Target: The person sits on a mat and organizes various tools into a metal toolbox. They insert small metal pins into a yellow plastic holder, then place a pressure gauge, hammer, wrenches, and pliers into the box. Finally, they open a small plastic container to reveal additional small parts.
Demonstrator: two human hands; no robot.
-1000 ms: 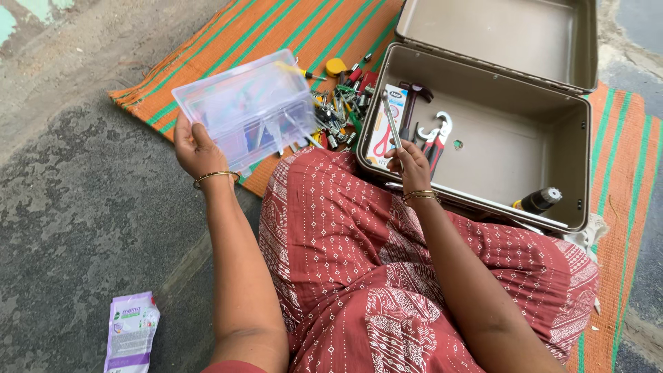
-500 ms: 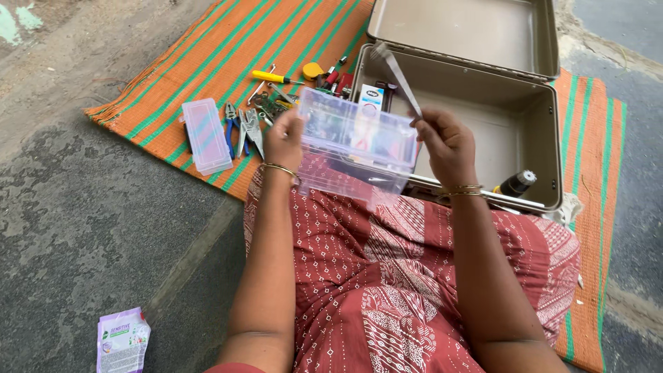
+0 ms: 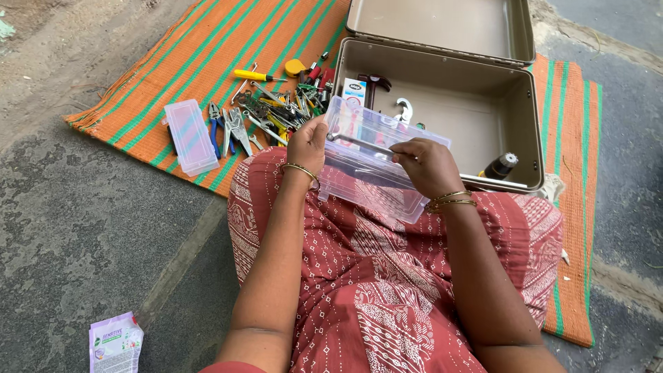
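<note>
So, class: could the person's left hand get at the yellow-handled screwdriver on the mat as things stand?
Probably yes. The screwdriver lies uncovered at the far edge of the tool pile, but the left hand is holding the clear plastic box and would have to let go first.

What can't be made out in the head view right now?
- Clear plastic box: contents unclear; both hands and glare cover it.
- Thin metal rod: its right end is hidden under the right hand.
- Left hand: fingertips hidden behind the box wall.
- Tool pile: single tools too small and tangled to tell apart.
- Open case: its lid is cut off by the top edge.
</note>
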